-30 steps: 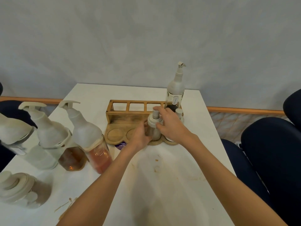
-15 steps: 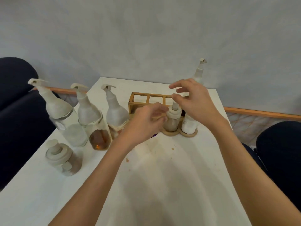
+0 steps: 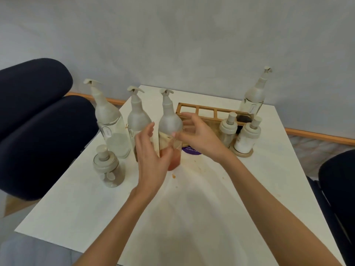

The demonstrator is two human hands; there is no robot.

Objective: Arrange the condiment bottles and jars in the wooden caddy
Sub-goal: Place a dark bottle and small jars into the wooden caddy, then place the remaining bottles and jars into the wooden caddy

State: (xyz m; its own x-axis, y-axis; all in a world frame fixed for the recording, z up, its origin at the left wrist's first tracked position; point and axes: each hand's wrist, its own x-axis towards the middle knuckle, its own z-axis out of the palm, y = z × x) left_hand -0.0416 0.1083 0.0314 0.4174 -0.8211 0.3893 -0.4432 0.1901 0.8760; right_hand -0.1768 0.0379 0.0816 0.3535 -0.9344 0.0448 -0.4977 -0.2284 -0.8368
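Head view: both open hands, left hand (image 3: 148, 160) and right hand (image 3: 197, 135), hold nothing; a bump could tip the red bottle (image 3: 170, 131).

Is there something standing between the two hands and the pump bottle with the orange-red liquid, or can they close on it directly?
Nothing visible stands in the way. The left hand and right hand are open on either side of the orange-red pump bottle, close to its glass. The neighbouring brown-liquid bottle stands just behind the left hand, beside the target, not between.
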